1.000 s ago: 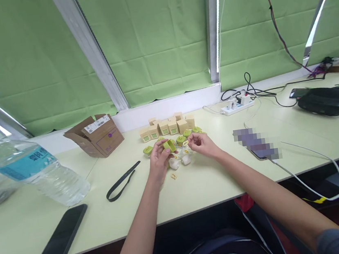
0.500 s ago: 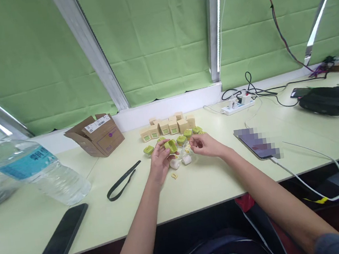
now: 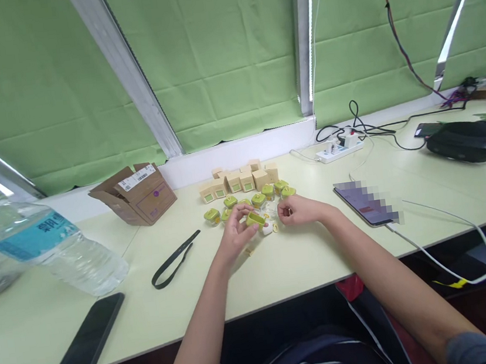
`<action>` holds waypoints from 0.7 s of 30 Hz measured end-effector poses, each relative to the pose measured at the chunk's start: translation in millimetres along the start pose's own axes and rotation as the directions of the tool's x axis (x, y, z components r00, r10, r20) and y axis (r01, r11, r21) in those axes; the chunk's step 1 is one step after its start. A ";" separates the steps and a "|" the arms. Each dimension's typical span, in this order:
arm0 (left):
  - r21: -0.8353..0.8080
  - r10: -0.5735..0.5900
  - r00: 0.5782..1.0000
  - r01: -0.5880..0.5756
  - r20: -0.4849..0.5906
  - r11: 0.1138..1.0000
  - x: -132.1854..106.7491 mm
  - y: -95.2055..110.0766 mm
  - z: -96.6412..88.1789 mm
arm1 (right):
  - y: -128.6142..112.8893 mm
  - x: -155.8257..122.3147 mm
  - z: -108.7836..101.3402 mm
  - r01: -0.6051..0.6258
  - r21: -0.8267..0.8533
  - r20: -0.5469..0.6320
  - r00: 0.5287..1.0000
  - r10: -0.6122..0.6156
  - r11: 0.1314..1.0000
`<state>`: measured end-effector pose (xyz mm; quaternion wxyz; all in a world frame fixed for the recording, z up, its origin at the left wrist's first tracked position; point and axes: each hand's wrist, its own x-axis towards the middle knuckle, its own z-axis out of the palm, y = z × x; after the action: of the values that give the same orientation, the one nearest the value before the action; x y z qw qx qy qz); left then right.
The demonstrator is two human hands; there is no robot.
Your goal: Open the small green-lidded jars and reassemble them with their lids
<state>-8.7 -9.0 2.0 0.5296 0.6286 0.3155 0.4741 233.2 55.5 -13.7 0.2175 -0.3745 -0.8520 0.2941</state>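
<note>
My left hand (image 3: 234,237) grips a hollow green lid (image 3: 255,220) by its sides, its open side tipped toward me. To the right, my right hand (image 3: 296,209) has its fingertips drawn together; whatever they hold is too small to make out. Between the hands lie a white rounded piece (image 3: 267,228) and a small yellow ring (image 3: 275,228). Partly under my left hand is another small yellow piece (image 3: 249,252). Just behind are several little clear jars with green lids (image 3: 212,215), and clear parts (image 3: 269,207) lie among them.
Several small tan boxes (image 3: 234,182) stand behind the jars. An open cardboard carton (image 3: 138,198), a black strap (image 3: 173,261), a water bottle (image 3: 55,240) and a dark phone (image 3: 84,349) are on the left. Rightward lie a charging phone (image 3: 366,205) and a power strip (image 3: 340,151).
My left hand has moved slightly right and down, turning the green lid. My right hand has shifted a little to the right. A yellow ring now shows between the hands.
</note>
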 end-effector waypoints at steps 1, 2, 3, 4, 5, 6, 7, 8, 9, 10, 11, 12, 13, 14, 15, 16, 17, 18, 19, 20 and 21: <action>0.049 0.003 1.000 -0.005 0.021 0.999 -0.8 -0.7 1.2 | -1.7 0.0 -0.1 0.002 -0.001 -0.008 1.000 -0.002 1.000; 0.102 0.014 0.999 -0.018 0.041 0.995 -1.5 -1.3 2.4 | -3.6 0.0 -0.1 0.006 -0.003 -0.018 1.000 -0.006 1.000; 0.159 0.031 0.998 -0.040 0.059 0.986 -2.0 -1.8 3.6 | -5.4 0.1 -0.2 0.011 -0.003 -0.031 0.999 -0.011 1.000; 0.222 0.052 0.995 -0.069 0.079 0.972 -2.4 -2.0 4.8 | -7.2 0.3 -0.1 0.017 -0.002 -0.044 0.999 -0.017 1.000; 0.293 0.076 0.992 -0.104 0.104 0.950 -2.7 -2.1 5.8 | -9.0 0.4 0.1 0.025 0.001 -0.053 0.998 -0.024 1.000; 0.368 0.100 0.986 -0.142 0.131 0.919 -3.1 -2.1 6.7 | -10.6 0.6 0.4 0.033 0.007 -0.059 0.998 -0.032 0.999; 0.442 0.119 0.980 -0.180 0.162 0.879 -3.8 -2.0 7.3 | -12.2 0.8 0.8 0.041 0.016 -0.064 0.997 -0.039 0.999; 0.512 0.133 0.972 -0.216 0.193 0.832 -4.8 -1.9 7.6 | -13.6 0.9 1.4 0.048 0.026 -0.069 0.997 -0.046 0.999; 0.571 0.143 0.965 -0.247 0.222 0.783 -6.4 -1.8 7.6 | -14.8 1.0 2.1 0.053 0.036 -0.074 0.996 -0.051 0.998; 0.618 0.148 0.958 -0.273 0.247 0.737 -8.4 -1.7 7.4 | -16.0 1.1 2.8 0.058 0.043 -0.079 0.995 -0.054 0.997; 0.657 0.148 0.953 -0.291 0.266 0.695 -10.7 -1.7 7.0 | -17.0 1.1 3.5 0.060 0.048 -0.085 0.995 -0.056 0.997; 0.691 0.141 0.950 -0.301 0.280 0.658 -13.1 -1.7 6.4 | -17.9 1.2 4.3 0.063 0.050 -0.089 0.994 -0.058 0.997; 0.719 0.131 0.948 -0.308 0.292 0.623 -15.5 -1.7 5.8 | -18.9 1.2 5.1 0.065 0.047 -0.093 0.994 -0.061 0.997; 0.744 0.123 0.945 -0.315 0.303 0.589 -17.5 -1.8 5.2 | -19.8 1.3 5.8 0.068 0.041 -0.094 0.993 -0.064 0.997; 0.764 0.119 0.941 -0.327 0.316 0.556 -18.9 -1.9 4.7 | -20.8 1.5 6.6 0.072 0.034 -0.095 0.993 -0.068 0.997; 0.780 0.119 0.936 -0.343 0.332 0.524 -19.8 -2.1 4.3 | -21.7 1.7 7.3 0.077 0.027 -0.096 0.993 -0.074 0.997; 0.791 0.120 0.929 -0.362 0.351 0.493 -20.1 -2.3 4.0 | -22.6 2.1 8.1 0.082 0.022 -0.097 0.992 -0.080 0.996; 0.798 0.122 0.921 -0.383 0.371 0.466 -19.9 -2.7 3.8 | -23.5 2.4 8.9 0.088 0.019 -0.097 0.992 -0.085 0.996; 0.803 0.122 0.913 -0.401 0.389 0.442 -19.4 -3.1 3.7 | -24.3 2.9 9.8 0.092 0.019 -0.098 0.991 -0.090 0.996; 0.806 0.119 0.907 -0.414 0.404 0.422 -18.8 -3.5 3.6 | -25.1 3.3 10.8 0.096 0.020 -0.098 0.991 -0.094 0.995; 0.809 0.116 0.903 -0.424 0.414 0.408 -18.3 -3.9 3.6 | -25.7 3.8 12.0 0.100 0.021 -0.100 0.990 -0.097 0.995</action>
<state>-11.4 -25.8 -6.5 0.0803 0.9158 0.3253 0.2213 210.6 40.3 -4.8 0.2784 -0.3432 -0.8538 0.2750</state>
